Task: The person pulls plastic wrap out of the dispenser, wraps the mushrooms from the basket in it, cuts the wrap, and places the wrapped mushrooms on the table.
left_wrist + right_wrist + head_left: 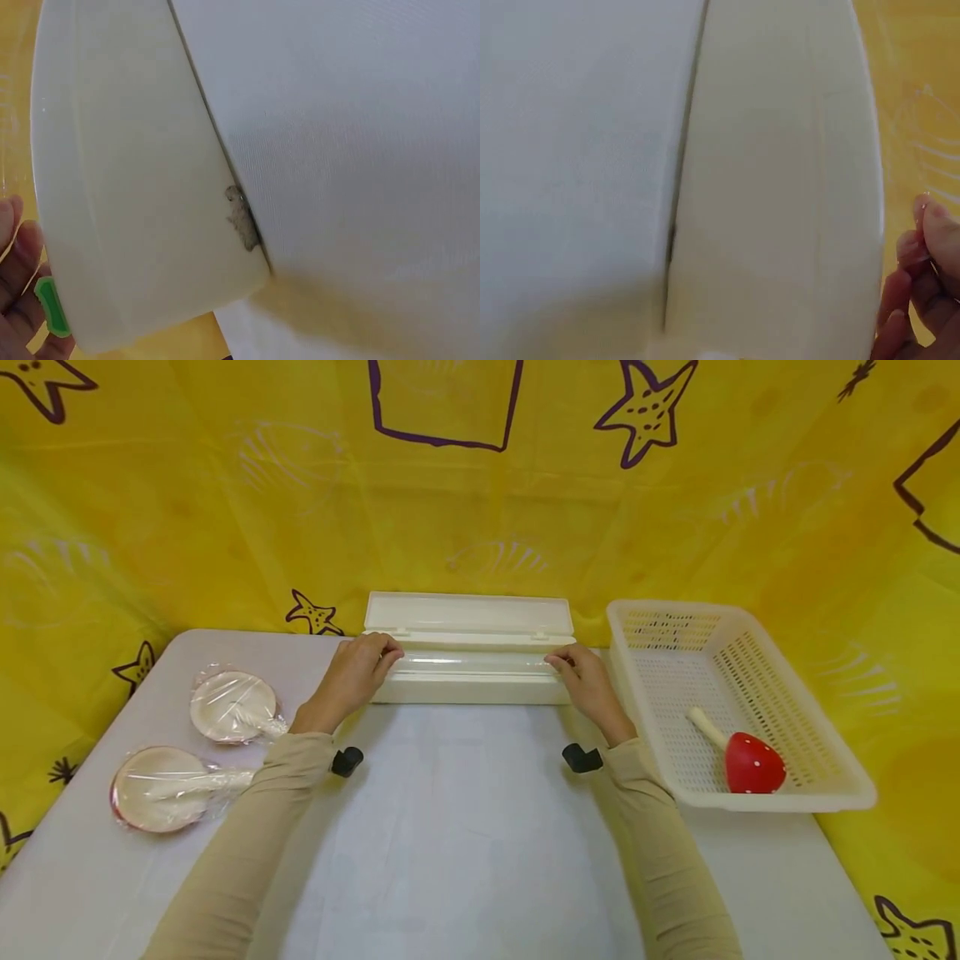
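Observation:
A cream cling film dispenser (471, 688) stands at the back of the table, its lid (468, 612) raised. Clear cling film (472, 662) spans the top of its open trough. My left hand (356, 668) pinches the film at the left end between thumb and fingers. At the right end my right hand (588, 681) pinches it the same way; a glint of film shows at the fingertips (922, 214) in the right wrist view. A green piece (52, 306) sits on the dispenser's end, beside the left fingers in the left wrist view.
Two film-wrapped, mushroom-shaped things with handles, an upper one (234, 705) and a lower one (161, 789), lie at the left. A white plastic basket (847, 777) on the right holds a red, white-dotted mushroom-shaped thing (752, 764). Yellow patterned cloth (480, 510) hangs behind the table.

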The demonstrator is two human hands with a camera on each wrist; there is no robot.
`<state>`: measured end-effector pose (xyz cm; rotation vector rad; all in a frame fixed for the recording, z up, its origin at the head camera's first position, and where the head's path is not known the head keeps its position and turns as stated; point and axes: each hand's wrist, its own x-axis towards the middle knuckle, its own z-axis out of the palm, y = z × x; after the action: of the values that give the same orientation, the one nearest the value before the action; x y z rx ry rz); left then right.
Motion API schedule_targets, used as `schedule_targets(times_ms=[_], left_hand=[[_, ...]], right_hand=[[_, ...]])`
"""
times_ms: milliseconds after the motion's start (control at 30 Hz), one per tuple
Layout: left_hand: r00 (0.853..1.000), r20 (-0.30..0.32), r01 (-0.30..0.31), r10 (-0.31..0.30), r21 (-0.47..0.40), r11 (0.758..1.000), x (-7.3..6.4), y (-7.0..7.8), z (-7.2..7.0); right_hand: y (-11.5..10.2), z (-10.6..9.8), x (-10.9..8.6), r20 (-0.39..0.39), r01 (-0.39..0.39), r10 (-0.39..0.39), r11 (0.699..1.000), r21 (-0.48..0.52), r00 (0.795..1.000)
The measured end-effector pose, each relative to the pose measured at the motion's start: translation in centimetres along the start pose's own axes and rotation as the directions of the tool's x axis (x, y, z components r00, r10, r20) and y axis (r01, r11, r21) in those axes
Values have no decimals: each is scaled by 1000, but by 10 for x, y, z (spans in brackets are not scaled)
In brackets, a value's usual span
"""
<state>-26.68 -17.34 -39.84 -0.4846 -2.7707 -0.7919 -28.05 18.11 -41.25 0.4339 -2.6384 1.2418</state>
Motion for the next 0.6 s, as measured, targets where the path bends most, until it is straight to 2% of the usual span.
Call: schedule_targets(times_ms=[133, 267, 467, 600], left_hand=[[999, 38, -22, 23, -37, 999, -2, -1, -3], [997, 77, -11, 15, -59, 998, -4, -2, -5], [999, 41, 1, 1, -52, 999, -2, -2, -4], [1000, 9, 12, -12, -52, 999, -1, -3, -2]], right_hand=[[-2, -3, 0, 72, -40, 39, 999, 18, 997], [-2, -4, 0, 125, -47, 44, 999, 21, 991], [3, -3, 1, 82, 37, -35, 999, -31, 996], [4, -4, 1, 73, 53, -48, 996, -69, 996]])
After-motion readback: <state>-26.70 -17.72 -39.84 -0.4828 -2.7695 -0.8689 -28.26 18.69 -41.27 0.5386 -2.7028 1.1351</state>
